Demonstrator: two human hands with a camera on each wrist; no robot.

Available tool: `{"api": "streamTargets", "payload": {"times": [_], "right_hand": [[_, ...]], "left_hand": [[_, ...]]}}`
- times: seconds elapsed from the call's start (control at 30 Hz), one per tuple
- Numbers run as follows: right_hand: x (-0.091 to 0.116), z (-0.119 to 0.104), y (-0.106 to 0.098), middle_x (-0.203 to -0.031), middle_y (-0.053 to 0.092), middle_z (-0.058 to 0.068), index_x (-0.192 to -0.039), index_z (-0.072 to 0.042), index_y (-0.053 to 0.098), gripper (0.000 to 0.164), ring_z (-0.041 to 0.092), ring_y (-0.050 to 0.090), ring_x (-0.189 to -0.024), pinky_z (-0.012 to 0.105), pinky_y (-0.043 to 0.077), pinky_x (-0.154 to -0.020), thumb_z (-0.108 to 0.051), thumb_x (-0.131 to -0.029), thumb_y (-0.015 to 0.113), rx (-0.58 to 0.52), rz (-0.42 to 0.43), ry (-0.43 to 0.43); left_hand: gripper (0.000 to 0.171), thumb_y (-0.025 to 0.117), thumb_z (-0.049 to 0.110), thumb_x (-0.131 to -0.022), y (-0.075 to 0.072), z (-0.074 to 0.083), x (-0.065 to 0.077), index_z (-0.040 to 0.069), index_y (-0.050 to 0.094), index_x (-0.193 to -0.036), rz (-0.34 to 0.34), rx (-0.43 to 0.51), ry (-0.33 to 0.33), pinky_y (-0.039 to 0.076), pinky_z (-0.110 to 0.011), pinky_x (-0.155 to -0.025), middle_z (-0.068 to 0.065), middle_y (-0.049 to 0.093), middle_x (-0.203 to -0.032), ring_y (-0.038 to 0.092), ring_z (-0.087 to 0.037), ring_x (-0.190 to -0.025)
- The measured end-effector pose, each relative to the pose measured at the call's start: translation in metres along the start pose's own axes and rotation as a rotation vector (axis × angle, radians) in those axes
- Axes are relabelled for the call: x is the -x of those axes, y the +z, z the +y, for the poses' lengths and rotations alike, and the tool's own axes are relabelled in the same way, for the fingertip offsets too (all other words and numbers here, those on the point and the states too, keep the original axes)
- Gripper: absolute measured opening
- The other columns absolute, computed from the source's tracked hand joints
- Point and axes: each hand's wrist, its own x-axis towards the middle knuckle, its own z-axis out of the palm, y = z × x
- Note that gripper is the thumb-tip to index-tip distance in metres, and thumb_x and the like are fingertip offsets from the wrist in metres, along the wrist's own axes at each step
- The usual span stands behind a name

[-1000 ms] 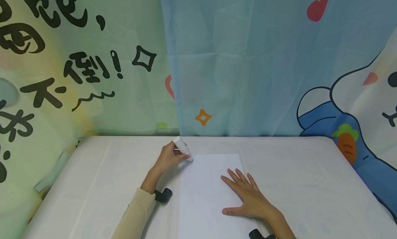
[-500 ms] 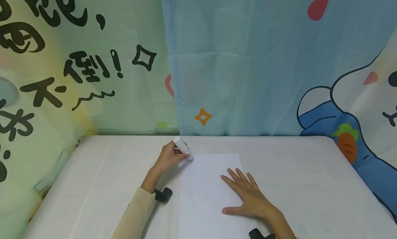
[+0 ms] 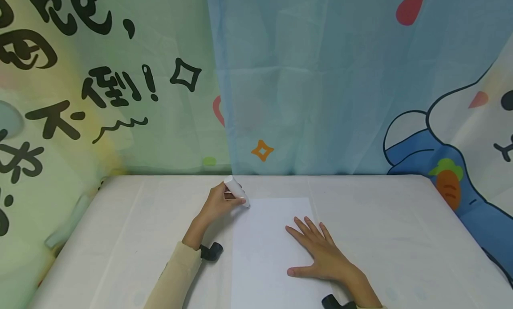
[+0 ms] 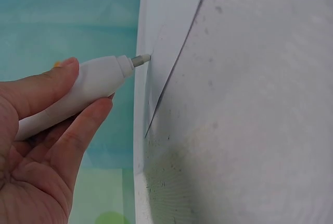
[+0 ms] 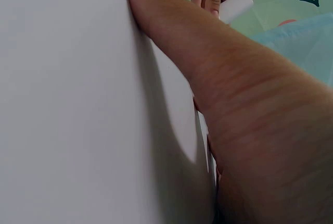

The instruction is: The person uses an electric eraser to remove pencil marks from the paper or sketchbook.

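Observation:
My left hand point(image 3: 218, 204) pinches a white electric eraser point(image 3: 236, 188) between thumb and fingers, tilted over the top left part of a white sheet of paper point(image 3: 260, 251). In the left wrist view, the eraser's pale tip point(image 4: 146, 57) sticks out of a metal collar and meets the paper close to its corner; firm contact cannot be made out. My right hand point(image 3: 320, 255) rests on the right side of the sheet with fingers spread. Its thumb point(image 5: 171, 21) lies along the paper in the right wrist view, while the other fingers are mostly hidden there.
A white-covered table point(image 3: 401, 237) runs back to a printed cloth backdrop point(image 3: 312, 99). Small dark specks point(image 4: 171, 166) dot the surface around the paper's corner. Dark wrist cameras point(image 3: 212, 252) are strapped to both wrists.

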Motion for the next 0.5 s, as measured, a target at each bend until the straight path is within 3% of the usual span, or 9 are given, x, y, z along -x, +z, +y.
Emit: {"api": "streamTargets", "payload": {"times": [0.5], "right_hand": [[0.0003, 0.0014, 0.0006, -0.159, 0.027, 0.014, -0.149, -0.019, 0.04, 0.097, 0.04, 0.013, -0.147, 0.059, -0.002, -0.115, -0.064, -0.07, 0.074, 0.002, 0.002, -0.004]], "left_hand": [[0.036, 0.075, -0.003, -0.082, -0.0011, -0.0011, -0.0001, -0.01, 0.056, -0.112, -0.012, -0.014, 0.009, 0.058, -0.034, -0.079, -0.025, 0.065, -0.101, 0.069, -0.037, -0.094]]}}
